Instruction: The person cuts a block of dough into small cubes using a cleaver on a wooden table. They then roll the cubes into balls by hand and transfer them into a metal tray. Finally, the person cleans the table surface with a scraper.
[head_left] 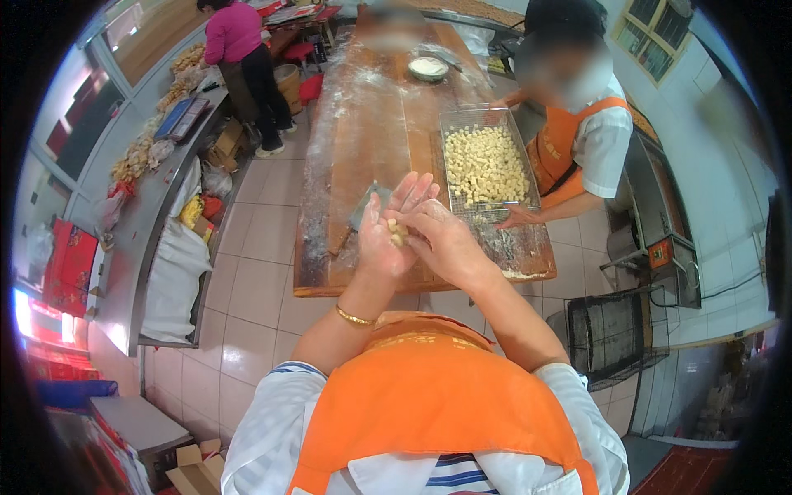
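Note:
My left hand [393,238] is palm up above the near end of a wooden worktable [371,142], with a few small pale dough pieces [396,232] in it. The thumb and curled fingers of my right hand [433,232] meet around these pieces. Flour whitens both hands. Partly behind my left hand lies a flat-bladed tool [365,207] with what looks like a wooden handle. To the right of my hands, a wire-mesh basket [447,158] holds many small dough cubes [486,164].
A co-worker in an orange apron [550,154] stands at the table's right side, hands at the basket. Farther back on the table is a bowl of white powder [428,68]. Another person [238,55] stands by the left counter [154,204]. A black wire crate [609,337] is at right.

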Action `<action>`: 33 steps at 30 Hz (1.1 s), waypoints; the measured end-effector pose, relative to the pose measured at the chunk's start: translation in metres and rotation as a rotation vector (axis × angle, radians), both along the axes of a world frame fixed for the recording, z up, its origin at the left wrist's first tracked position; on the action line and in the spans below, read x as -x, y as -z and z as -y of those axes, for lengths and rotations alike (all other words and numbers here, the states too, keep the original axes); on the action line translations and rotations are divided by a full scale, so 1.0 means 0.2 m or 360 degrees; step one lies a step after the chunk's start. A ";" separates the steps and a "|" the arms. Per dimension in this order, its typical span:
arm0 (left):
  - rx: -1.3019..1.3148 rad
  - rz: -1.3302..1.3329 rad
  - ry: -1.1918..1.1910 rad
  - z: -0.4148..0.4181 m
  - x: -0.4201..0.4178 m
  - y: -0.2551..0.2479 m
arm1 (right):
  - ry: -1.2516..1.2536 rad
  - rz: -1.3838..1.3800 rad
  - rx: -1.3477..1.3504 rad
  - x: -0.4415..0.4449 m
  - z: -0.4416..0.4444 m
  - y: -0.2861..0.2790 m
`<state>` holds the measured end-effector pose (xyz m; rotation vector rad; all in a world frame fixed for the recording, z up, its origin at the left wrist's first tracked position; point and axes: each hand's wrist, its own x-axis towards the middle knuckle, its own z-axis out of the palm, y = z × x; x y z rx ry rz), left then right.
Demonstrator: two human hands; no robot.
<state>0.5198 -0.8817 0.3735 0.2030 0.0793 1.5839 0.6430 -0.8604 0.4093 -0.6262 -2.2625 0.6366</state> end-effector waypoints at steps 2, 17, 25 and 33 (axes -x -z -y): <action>0.0020 0.0007 0.0007 -0.03 0.04 0.00 | 0.0004 0.0067 -0.0180 0.04 -0.05 0.06; 0.0297 -0.0524 0.0061 -0.17 0.48 0.25 | 0.0446 0.0153 -0.0401 0.43 -0.26 0.09; 0.0223 -0.0536 -0.0058 -0.17 0.65 0.37 | 0.0200 0.0224 -0.0388 0.62 -0.30 0.19; 0.0466 -0.0601 -0.0413 -0.15 0.61 0.37 | 0.0020 0.0073 -0.0439 0.68 -0.28 0.20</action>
